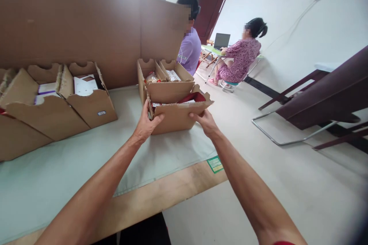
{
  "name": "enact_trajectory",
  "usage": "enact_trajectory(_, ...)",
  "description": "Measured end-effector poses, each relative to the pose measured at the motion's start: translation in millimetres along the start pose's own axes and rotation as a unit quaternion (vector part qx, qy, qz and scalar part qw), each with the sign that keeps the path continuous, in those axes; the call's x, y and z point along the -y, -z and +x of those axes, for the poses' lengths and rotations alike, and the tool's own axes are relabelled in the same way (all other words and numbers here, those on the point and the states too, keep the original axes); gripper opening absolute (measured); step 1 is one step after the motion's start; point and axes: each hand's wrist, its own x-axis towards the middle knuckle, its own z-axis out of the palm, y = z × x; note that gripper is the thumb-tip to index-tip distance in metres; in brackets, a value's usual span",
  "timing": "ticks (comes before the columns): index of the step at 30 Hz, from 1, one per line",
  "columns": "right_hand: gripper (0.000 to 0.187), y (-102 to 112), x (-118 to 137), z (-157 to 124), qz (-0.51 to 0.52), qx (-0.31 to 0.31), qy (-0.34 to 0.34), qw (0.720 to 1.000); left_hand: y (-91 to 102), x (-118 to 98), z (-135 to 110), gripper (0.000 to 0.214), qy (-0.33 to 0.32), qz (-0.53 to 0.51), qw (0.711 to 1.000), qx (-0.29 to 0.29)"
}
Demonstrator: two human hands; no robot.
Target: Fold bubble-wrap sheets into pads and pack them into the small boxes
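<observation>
A cardboard box (174,119) with a low front wall stands near the table's right end, gripped at both ends. My left hand (146,124) is closed on its left end, thumb along the front wall. At the right end my right hand (206,121) pinches the box, thumb on the front and fingers round the far side. Dark red and white items (191,98) show inside it; what they are I cannot tell. Right behind it stand two more cardboard boxes, one with a clear-wrapped item (151,77), the other with a white printed pack (173,75).
More cardboard boxes (89,109) with white packs stand in a row at the left. A tall cardboard panel (115,34) runs along the back of the pale-green covered table (86,160). Two people sit beyond, one at a laptop (222,41). A folded dark table (316,92) leans at right.
</observation>
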Motion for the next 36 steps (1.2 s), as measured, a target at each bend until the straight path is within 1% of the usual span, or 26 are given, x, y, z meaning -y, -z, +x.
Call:
enact_trajectory(2, 0.085, -12.0, -1.9, -11.5, 0.004, -0.026, 0.009, 1.0, -1.4, -6.5, -10.0, 0.108, 0.017, -0.03, 0.999, -0.007)
enact_trajectory(3, 0.082, -15.8, -1.5, -22.1, -0.005, -0.03, 0.016, 0.999, 1.4, -10.2, -20.6, 0.108, 0.027, -0.039, 0.999, -0.014)
enact_trajectory(4, 0.078, -19.3, -0.3, -35.7, -0.017, -0.033, 0.024, 0.999, 6.5, -14.0, -35.2, 0.107, 0.038, -0.041, 0.998, -0.024)
enact_trajectory(6, 0.067, -28.4, 4.5, -69.7, -0.045, -0.033, 0.046, 0.997, 23.0, -21.9, -75.2, 0.1, 0.063, -0.028, 0.996, -0.053)
enact_trajectory(8, 0.058, -45.0, 12.4, -106.4, -0.063, -0.018, 0.065, 0.996, 47.5, -30.4, -123.9, 0.087, 0.093, 0.015, 0.991, -0.098)
enact_trajectory(10, 0.052, -71.1, 23.0, -136.5, -0.06, 0.01, 0.07, 0.996, 78.4, -40.5, -170.9, 0.072, 0.115, 0.077, 0.979, -0.148)
enact_trajectory(12, 0.047, -103.5, 34.7, -153.4, -0.045, 0.043, 0.066, 0.996, 111.8, -53.3, -204.7, 0.064, 0.127, 0.126, 0.963, -0.2)
enact_trajectory(13, 0.046, -120.0, 40.6, -156.4, -0.033, 0.058, 0.066, 0.996, 127.2, -60.7, -214.1, 0.062, 0.126, 0.143, 0.956, -0.222)
enact_trajectory(14, 0.047, -135.3, 46.2, -156.3, -0.02, 0.07, 0.069, 0.995, 140.5, -68.6, -218.3, 0.061, 0.122, 0.155, 0.951, -0.24)
enact_trajectory(16, 0.05, -157.8, 55.9, -151.3, 0.005, 0.077, 0.08, 0.994, 157.0, -83.7, -212.8, 0.061, 0.107, 0.165, 0.946, -0.258)
enact_trajectory(17, 0.053, -163.0, 59.5, -148.7, 0.012, 0.072, 0.085, 0.994, 159.2, -89.8, -205.5, 0.063, 0.098, 0.16, 0.948, -0.256)
enact_trajectory(18, 0.055, -163.5, 62.1, -147.7, 0.012, 0.062, 0.089, 0.994, 157.2, -94.3, -196.9, 0.066, 0.09, 0.149, 0.953, -0.249)
enact_trajectory(19, 0.054, -159.2, 63.6, -149.1, 0.002, 0.046, 0.091, 0.995, 151.5, -97.0, -188.8, 0.069, 0.083, 0.131, 0.959, -0.235)
enact_trajectory(20, 0.054, -150.5, 64.0, -153.6, -0.016, 0.024, 0.091, 0.995, 142.8, -98.0, -182.4, 0.072, 0.078, 0.108, 0.967, -0.216)
enact_trajectory(22, 0.052, -125.1, 62.1, -171.1, -0.071, -0.03, 0.083, 0.994, 121.2, -96.0, -178.3, 0.075, 0.08, 0.06, 0.981, -0.166)
enact_trajectory(24, 0.054, -100.9, 57.4, -195.2, -0.135, -0.086, 0.069, 0.985, 103.3, -91.0, -187.0, 0.073, 0.1, 0.027, 0.988, -0.113)
enact_trajectory(25, 0.057, -93.8, 54.6, -206.8, -0.162, -0.113, 0.068, 0.978, 99.0, -88.2, -194.8, 0.072, 0.115, 0.017, 0.989, -0.095)
enact_trajectory(26, 0.06, -91.6, 51.9, -216.3, -0.178, -0.126, 0.067, 0.974, 98.8, -85.4, -203.4, 0.071, 0.129, 0.013, 0.988, -0.087)
enact_trajectory(27, 0.061, -94.4, 49.7, -222.7, -0.185, -0.125, 0.065, 0.972, 102.8, -83.3, -211.5, 0.071, 0.142, 0.015, 0.986, -0.088)
enact_trajectory(29, 0.057, -111.8, 47.4, -224.2, -0.169, -0.091, 0.063, 0.979, 120.2, -81.5, -221.1, 0.073, 0.155, 0.032, 0.981, -0.111)
enact_trajectory(31, 0.051, -134.5, 46.9, -213.4, -0.134, -0.046, 0.063, 0.988, 141.3, -82.6, -217.1, 0.078, 0.146, 0.055, 0.978, -0.14)
enact_trajectory(33, 0.047, -150.3, 44.6, -198.7, -0.108, -0.03, 0.069, 0.991, 155.8, -83.0, -198.6, 0.082, 0.115, 0.065, 0.979, -0.158)
enact_trajectory(34, 0.046, -153.8, 41.8, -192.7, -0.101, -0.036, 0.069, 0.992, 158.7, -81.8, -184.8, 0.083, 0.095, 0.064, 0.981, -0.157)
enact_trajectory(36, 0.043, -152.6, 32.9, -186.0, -0.095, -0.063, 0.067, 0.991, 156.5, -75.5, -150.9, 0.083, 0.058, 0.057, 0.988, -0.128)
